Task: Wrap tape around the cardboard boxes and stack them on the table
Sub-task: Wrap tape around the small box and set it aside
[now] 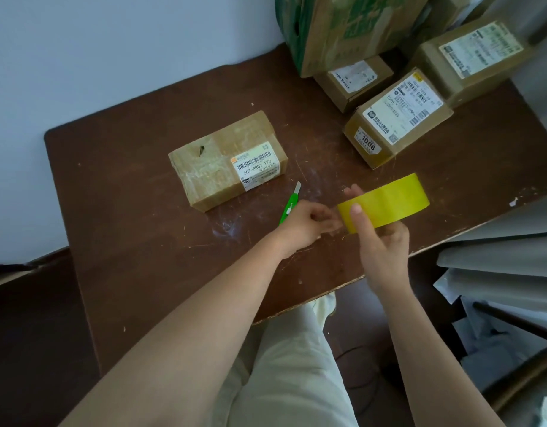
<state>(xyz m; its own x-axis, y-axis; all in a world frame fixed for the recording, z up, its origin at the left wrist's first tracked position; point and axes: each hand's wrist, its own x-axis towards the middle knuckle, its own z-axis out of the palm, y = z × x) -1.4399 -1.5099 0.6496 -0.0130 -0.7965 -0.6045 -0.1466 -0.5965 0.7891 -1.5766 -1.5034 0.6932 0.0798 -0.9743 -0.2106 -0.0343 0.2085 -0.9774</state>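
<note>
Right hand (378, 238) grips tape roll (386, 202) (raised).

Cutter (290, 208) right of box (228, 160) on table (118, 192)

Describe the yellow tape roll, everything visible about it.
The yellow tape roll is a wide ring of glossy, slightly see-through yellow packing tape, seen nearly edge-on, so its core is hidden. It is held above the brown table's near edge, clear of the boxes. The right hand grips it from below, thumb pressed on the outer face, fingers curled behind. The left hand pinches at its left end, seemingly picking at the tape's free end.
</note>
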